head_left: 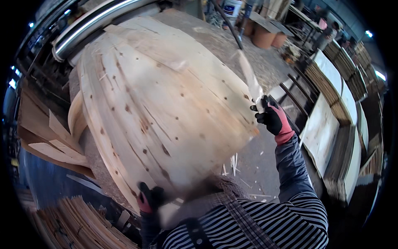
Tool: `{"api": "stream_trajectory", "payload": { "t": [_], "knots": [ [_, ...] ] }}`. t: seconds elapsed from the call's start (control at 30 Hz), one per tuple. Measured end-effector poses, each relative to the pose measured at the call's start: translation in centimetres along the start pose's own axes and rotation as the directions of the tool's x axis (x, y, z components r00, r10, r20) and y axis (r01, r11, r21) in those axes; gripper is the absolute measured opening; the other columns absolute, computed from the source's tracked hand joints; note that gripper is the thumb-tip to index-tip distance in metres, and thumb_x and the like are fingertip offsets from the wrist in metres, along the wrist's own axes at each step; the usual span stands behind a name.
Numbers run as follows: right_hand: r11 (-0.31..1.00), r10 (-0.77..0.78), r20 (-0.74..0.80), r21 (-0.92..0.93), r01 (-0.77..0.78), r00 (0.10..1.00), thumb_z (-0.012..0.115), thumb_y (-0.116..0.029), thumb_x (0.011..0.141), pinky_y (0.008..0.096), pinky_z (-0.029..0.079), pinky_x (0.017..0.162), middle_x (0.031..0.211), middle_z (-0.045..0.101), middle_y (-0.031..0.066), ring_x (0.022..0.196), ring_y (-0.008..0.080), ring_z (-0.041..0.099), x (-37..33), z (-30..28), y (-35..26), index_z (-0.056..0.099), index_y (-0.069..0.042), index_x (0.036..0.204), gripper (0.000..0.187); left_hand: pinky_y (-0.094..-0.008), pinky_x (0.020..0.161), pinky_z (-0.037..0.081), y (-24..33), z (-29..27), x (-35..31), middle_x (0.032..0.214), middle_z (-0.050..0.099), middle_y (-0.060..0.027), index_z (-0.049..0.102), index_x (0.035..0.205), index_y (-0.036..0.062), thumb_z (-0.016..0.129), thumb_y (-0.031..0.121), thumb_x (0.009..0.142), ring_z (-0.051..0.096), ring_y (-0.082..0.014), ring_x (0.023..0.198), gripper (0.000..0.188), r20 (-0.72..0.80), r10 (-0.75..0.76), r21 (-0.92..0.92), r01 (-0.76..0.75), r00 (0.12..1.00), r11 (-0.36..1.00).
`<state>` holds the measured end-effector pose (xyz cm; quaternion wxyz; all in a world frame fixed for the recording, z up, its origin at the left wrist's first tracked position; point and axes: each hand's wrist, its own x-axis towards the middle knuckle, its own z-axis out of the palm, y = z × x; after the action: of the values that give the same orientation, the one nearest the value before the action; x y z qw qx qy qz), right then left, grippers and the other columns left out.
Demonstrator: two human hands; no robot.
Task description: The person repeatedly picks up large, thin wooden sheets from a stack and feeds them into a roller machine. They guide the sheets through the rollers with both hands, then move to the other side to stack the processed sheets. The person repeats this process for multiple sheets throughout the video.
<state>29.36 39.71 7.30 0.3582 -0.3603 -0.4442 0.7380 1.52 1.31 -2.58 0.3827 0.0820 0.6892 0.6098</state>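
A large pale wood veneer sheet (pixel 166 95), dotted with brown knots and long splits, spreads out in front of me. Its near edge is blurred and comes up close to my body. My right hand (pixel 271 118), in a black and pink glove, is closed round the pale, wrapped-looking end of a long dark pole (pixel 229 23), beside the sheet's right edge. The pole slants up and away to the far side. My left hand (pixel 150 197), gloved alike, is at the sheet's near left edge; blur hides whether its fingers grip the veneer.
A shiny metal roller (pixel 95 25) lies beyond the sheet at the far left. Stacked veneer sheets (pixel 338 166) stand along the right, and more thin sheets (pixel 78 222) sit at the lower left. Wood splinters (pixel 234 164) litter the floor. A white bucket (pixel 231 8) and a person (pixel 327 35) are farther back.
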Motion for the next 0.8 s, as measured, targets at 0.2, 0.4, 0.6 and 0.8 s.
{"api": "stream_trajectory", "payload": {
  "t": [0.2,0.4,0.6,0.8],
  "knots": [
    [0.987,0.003,-0.452,-0.141,-0.074,0.892,0.041,-0.036,0.087,0.0283,0.046,0.064,0.099,0.054,0.0118,0.079,0.0184,0.056,-4.9,-12.4,4.6,0.038,-0.007,0.12,0.044,-0.022,0.043,0.035,8.8,2.6,-2.2,0.067,0.051,-0.0092,0.042,0.113,0.0032,0.037,0.025,0.089,0.045,-0.0125,0.05,0.033,-0.063,0.312,-0.364,-0.313,0.948,0.877],
    [0.632,-0.523,-0.565,-0.759,-0.155,0.638,0.052,-0.051,0.074,0.0383,0.02,0.099,0.131,0.024,0.0228,0.122,0.0328,0.023,-0.7,-26.5,3.4,0.03,-0.002,0.126,0.075,-0.0288,0.051,0.039,13.3,3.0,-0.6,0.076,0.05,-0.0122,0.033,0.127,0.0156,0.032,0.02,0.089,0.048,-0.0191,0.061,0.038,-0.065,0.775,-0.229,-0.765,0.628,0.601],
    [0.792,-0.448,0.023,-0.454,0.408,0.894,0.057,-0.024,0.079,0.0247,0.036,0.085,0.106,0.054,0.0072,0.096,0.0137,0.048,4.6,-6.4,-5.2,0.045,0.001,0.116,0.046,-0.0222,0.048,0.039,10.2,11.7,1.3,0.06,0.048,-0.0062,0.05,0.089,0.004,0.041,0.028,0.087,0.045,-0.011,0.052,0.025,0.122,0.274,-0.77,-0.083,0.954,0.633],
    [0.757,0.328,0.661,-0.611,0.23,0.675,0.053,-0.024,0.081,0.0225,0.041,0.07,0.089,0.059,0.0049,0.076,0.0086,0.05,4.2,8.3,-3.2,0.05,0.001,0.11,0.039,-0.0251,0.05,0.042,11.8,24.0,-2.2,0.06,0.052,-0.0074,0.053,0.07,0.0018,0.044,0.03,0.086,0.05,-0.0143,0.053,0.033,0.283,0.088,-0.327,0.009,0.955,0.945]
  ]
}}
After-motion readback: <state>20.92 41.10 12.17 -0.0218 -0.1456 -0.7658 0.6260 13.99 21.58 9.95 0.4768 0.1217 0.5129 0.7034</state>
